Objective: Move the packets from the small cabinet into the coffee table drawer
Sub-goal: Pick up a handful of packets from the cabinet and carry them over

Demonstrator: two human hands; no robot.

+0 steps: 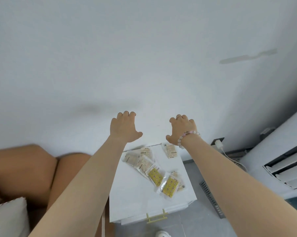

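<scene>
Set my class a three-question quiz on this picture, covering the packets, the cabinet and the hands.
1. True or false: the left hand holds one of the packets.
2. How many yellow packets lie on top of the white cabinet? A one, B two, C five.
3. Fill in the gap: the beaded bracelet sits on the ___ wrist.

Key: 1 false, since both hands hold nothing. 2 B. 3 right.
</scene>
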